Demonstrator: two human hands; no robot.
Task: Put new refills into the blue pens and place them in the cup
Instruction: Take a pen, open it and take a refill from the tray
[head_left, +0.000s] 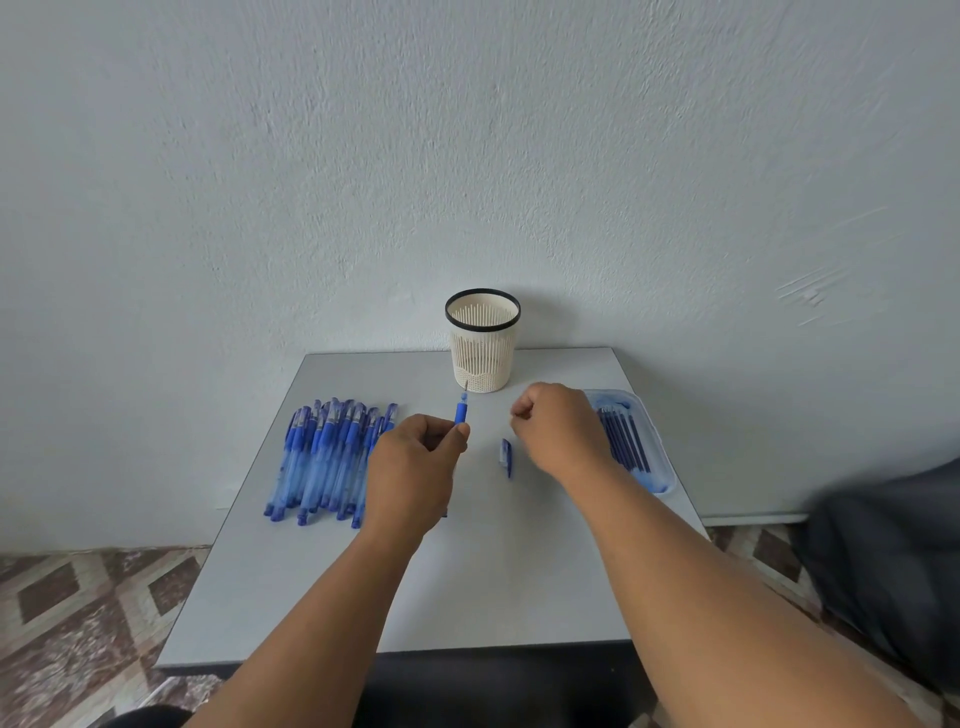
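Observation:
My left hand (415, 467) grips a blue pen (461, 410) with its uncapped tip pointing up and away, toward the cup. The pen's blue cap (506, 456) lies on the table between my hands. My right hand (558, 431) hovers curled just right of the cap, fingers closed with nothing visible in them. A pile of several blue pens (327, 457) lies on the table's left side. A clear blue tray (660, 457) on the right holds several dark blue refills (626, 439). The cream slotted cup (483, 340) with a black rim stands empty at the back centre.
The grey table (493, 571) stands against a pale wall, with patterned floor tiles on both sides. A dark blurred shape (893, 571) sits at the right edge of view.

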